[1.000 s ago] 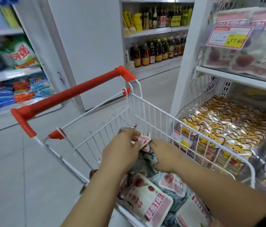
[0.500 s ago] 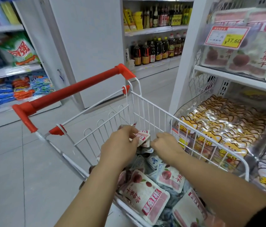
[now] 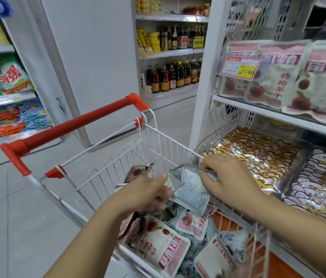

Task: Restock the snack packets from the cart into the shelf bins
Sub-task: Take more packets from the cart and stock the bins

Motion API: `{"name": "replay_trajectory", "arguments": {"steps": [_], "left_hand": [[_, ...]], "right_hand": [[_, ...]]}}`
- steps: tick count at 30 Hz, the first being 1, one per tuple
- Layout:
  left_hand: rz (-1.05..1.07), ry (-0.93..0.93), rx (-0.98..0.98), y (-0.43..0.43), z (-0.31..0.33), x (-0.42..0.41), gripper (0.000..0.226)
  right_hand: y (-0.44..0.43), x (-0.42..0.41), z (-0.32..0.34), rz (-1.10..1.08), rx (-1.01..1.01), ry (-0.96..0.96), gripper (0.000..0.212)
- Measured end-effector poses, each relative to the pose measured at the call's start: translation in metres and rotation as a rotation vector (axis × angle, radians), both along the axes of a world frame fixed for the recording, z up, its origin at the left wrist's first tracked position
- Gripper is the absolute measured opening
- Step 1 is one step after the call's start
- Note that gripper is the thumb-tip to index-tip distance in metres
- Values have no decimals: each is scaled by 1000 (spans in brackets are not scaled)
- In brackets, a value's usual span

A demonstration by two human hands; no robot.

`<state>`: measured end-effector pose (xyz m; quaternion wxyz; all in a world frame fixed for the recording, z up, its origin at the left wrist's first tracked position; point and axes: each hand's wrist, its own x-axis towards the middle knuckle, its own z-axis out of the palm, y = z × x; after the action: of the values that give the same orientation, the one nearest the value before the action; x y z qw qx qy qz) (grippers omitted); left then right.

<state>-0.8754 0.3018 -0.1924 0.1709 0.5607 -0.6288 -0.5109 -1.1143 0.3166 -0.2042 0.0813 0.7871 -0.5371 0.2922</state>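
1 snack packet (image 3: 190, 189) is being lifted out of the cart (image 3: 170, 143), printed back turned up, just above the pile (image 3: 162, 245) of like packets and close inside the right-hand rim. It is being clamped at its top edge by the right hand (image 3: 232, 177), whose fingers are curled over it. The left hand (image 3: 142, 195) is being held low in the basket, beside the packet's lower left edge and over the pile. Its fingertips are hidden, so whether anything is being gripped by it cannot be told.

The step in hand is judged to be the pick-up, with the shelving not yet begun and many packets waiting in the cart.

Packets with the same red fruit print are being displayed in the upper bin (image 3: 236, 91), behind a price tag (image 3: 240, 68), so that bin is being taken as the likely target. Gold packets (image 3: 258, 155) are being stocked in a lower bin just beyond the cart's rim.

The next move is judged to call for the packet being raised clear of the wire rim, carried up and to the right, and turned face-out before release.
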Motion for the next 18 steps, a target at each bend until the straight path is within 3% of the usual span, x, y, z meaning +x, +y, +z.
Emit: {"name": "replay_trajectory", "arguments": {"steps": [3, 6, 11, 18], "left_hand": [[47, 213, 163, 9, 10, 6, 64], [40, 407, 321, 21, 17, 5, 62], [108, 858, 636, 36, 13, -20, 58], [186, 867, 645, 36, -7, -40, 56]], "right_hand": [[19, 13, 7, 74, -175, -61, 14], [28, 18, 3, 198, -363, 7, 12], [36, 26, -23, 424, -419, 113, 24], [35, 16, -33, 514, -357, 206, 22]]}}
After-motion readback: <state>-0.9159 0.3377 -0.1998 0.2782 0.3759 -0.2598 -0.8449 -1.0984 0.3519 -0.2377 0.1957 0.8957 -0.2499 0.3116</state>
